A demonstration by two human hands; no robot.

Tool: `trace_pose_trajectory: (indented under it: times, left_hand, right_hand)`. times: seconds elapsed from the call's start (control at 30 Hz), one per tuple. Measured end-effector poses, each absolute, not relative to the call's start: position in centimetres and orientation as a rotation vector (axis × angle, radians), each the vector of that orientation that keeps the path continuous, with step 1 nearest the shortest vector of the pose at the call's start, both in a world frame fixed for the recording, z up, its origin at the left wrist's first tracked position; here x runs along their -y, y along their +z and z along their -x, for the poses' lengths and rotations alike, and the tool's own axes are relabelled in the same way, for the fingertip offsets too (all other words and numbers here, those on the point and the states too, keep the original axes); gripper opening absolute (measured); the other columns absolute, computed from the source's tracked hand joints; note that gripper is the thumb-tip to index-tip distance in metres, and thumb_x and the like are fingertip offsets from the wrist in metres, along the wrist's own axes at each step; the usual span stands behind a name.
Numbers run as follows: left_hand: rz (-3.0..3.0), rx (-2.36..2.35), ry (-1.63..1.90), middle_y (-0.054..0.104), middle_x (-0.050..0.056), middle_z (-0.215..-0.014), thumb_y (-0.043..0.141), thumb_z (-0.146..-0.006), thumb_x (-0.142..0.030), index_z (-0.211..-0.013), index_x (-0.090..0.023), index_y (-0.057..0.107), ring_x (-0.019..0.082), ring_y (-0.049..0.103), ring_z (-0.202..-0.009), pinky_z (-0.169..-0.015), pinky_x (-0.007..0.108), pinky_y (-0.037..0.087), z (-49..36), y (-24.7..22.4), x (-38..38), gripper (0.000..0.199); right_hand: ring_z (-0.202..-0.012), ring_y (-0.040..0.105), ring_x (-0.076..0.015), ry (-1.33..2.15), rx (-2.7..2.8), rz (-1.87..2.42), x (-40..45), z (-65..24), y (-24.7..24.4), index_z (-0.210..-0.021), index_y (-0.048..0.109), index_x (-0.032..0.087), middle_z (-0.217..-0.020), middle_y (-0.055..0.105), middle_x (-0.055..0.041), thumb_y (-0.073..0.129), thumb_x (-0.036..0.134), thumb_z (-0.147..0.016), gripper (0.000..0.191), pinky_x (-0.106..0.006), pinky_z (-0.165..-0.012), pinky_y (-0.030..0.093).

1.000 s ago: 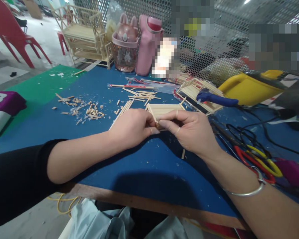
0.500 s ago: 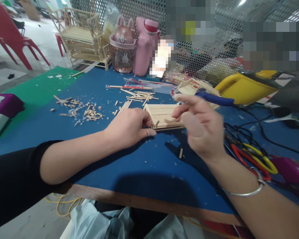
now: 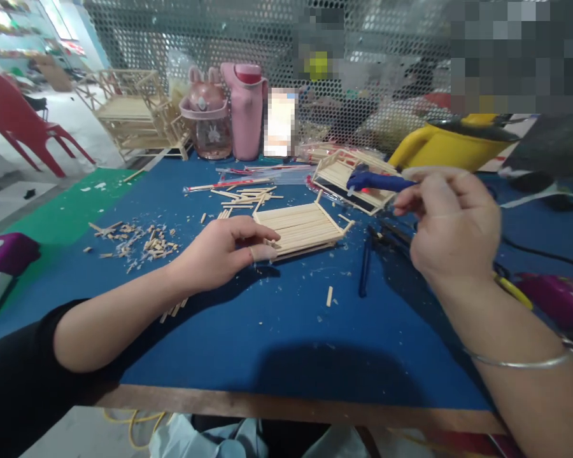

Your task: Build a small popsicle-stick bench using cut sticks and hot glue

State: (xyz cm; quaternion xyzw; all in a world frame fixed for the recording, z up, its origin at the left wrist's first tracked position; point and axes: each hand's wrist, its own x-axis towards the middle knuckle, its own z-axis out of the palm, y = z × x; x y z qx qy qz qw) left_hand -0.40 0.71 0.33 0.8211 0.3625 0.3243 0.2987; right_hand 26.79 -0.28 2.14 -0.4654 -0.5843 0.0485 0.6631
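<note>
My left hand (image 3: 219, 248) pinches the near left corner of a small panel of pale wooden sticks (image 3: 298, 228), its thumb at the front edge and its fingers on top. The panel lies low over the blue table, with short sticks jutting at its corners. On the right, my right hand (image 3: 453, 222) is raised, its bent fingers apart, beside the end of a blue tool handle (image 3: 386, 183). Whether they touch is unclear. Behind the panel, a second stick frame (image 3: 332, 177) lies tilted under the tool's head.
Stick scraps (image 3: 157, 242) lie at left, loose sticks (image 3: 248, 194) behind the panel. At the back stand a stick shelf model (image 3: 128, 108), a pink bottle (image 3: 247, 121), a rabbit-eared jar (image 3: 212, 137) and a lit phone (image 3: 280, 124). A yellow container (image 3: 453, 149) and black cables are at right.
My right hand has left the panel and moved right to the blue tool handle. More of the panel shows, and my left hand still grips its left end. The view has shifted.
</note>
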Motion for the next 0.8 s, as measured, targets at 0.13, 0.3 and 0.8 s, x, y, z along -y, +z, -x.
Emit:
trace_pose_trajectory:
  times: [0.13,0.3,0.8]
  left_hand:
    - [-2.170,-0.975,0.874,0.069,0.002,-0.082,0.062,-0.080,-0.029,-0.087,-0.017,0.071,0.013,0.061,-0.076,-0.072,0.023,0.046,-0.2,0.3,-0.6,0.017]
    - [-2.171,-1.028,0.852,0.069,0.003,-0.081,0.060,-0.081,-0.027,-0.084,-0.018,0.071,0.014,0.062,-0.076,-0.072,0.026,0.048,-0.5,0.6,-0.6,0.015]
    - [-2.197,-1.015,0.829,0.067,0.002,-0.080,0.056,-0.084,-0.029,-0.079,-0.020,0.070,0.013,0.061,-0.076,-0.074,0.027,0.047,-0.7,0.6,-0.6,0.017]
  right_hand:
    - [-0.058,0.052,-0.0107,0.139,1.376,1.097,0.5,-26.5,2.0,-0.087,0.064,0.022,-0.063,0.055,0.0029,0.051,0.024,-0.087,0.012,-0.026,-0.058,0.044]
    - [-0.061,0.053,-0.0113,0.141,1.464,1.165,1.8,-25.2,2.4,-0.090,0.064,0.020,-0.066,0.057,0.0018,0.054,0.025,-0.086,0.011,-0.027,-0.061,0.043]
    - [-0.068,0.058,-0.0132,0.064,1.673,1.220,2.9,-24.2,1.7,-0.098,0.061,0.019,-0.074,0.063,0.0002,0.054,0.023,-0.085,0.016,-0.027,-0.068,0.047]
